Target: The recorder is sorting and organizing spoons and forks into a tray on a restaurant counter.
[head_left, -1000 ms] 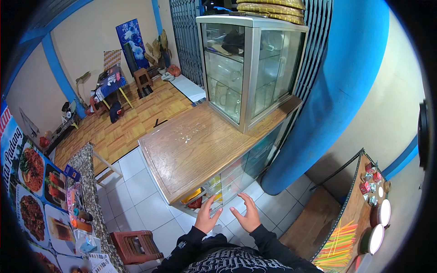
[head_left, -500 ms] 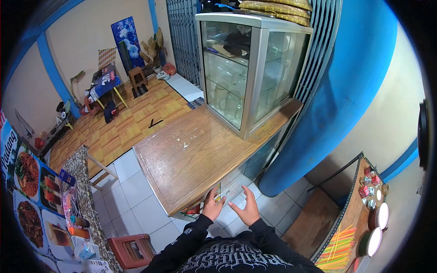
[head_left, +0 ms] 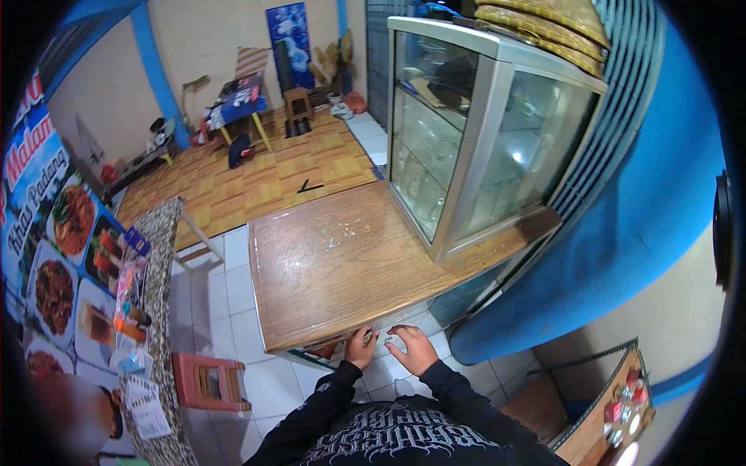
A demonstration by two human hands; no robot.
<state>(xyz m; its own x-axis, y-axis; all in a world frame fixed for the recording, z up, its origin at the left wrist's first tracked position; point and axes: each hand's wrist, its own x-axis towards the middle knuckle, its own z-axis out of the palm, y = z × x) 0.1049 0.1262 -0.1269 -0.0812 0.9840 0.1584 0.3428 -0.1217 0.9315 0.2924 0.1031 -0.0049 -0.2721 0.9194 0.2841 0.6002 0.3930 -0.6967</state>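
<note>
A wooden-topped counter (head_left: 326,272) stands in front of me, with glass panels (head_left: 420,314) in its front below the top. My left hand (head_left: 360,347) is at that front, just under the top's edge, with fingers curled close; what they hold, if anything, is too small to make out. My right hand (head_left: 412,349) is beside it to the right, open, with bent fingers apart near the glass. On the counter's right end stands a glass display cabinet (head_left: 427,132) with glassware on its shelves and stacked woven trays (head_left: 536,23) on top.
A stone-topped counter (head_left: 167,272) with bottles and papers, a food banner (head_left: 54,279) and a red stool (head_left: 210,388) are at left. A blue pillar (head_left: 590,272) and a corner shelf (head_left: 614,412) are at right. A wood-patterned mat (head_left: 256,171) covers the floor beyond.
My hands have reached slightly farther toward the counter front, and the left fingers have drawn closer together. The view has shifted, so the cabinet appears larger and farther right.
</note>
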